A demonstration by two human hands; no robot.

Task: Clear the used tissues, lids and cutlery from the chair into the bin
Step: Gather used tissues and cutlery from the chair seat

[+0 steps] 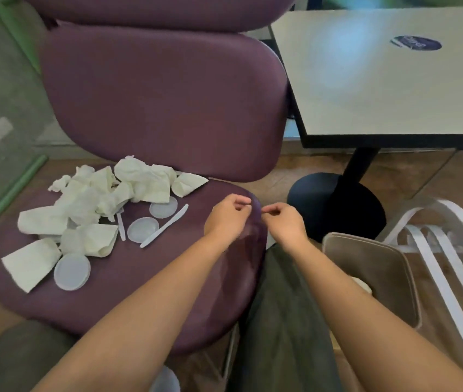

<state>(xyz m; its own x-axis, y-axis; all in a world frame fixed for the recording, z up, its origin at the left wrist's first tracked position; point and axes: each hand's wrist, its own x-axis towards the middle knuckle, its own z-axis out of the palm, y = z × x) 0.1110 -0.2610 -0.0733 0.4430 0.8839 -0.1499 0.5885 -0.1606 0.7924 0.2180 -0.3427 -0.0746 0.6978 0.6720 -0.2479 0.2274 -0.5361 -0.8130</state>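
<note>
From the head view, you have nearly everything left: crumpled tissues [91, 202], three lids [72, 271] and a plastic knife [165, 229] lie on the chair [139, 301]. Your left hand [226, 219] and right hand [284, 222] hover over its right edge, fingers loosely curled, holding nothing visible. The bin [377, 275] stands just right; the table [394, 86] is behind, clear of your path.
</note>
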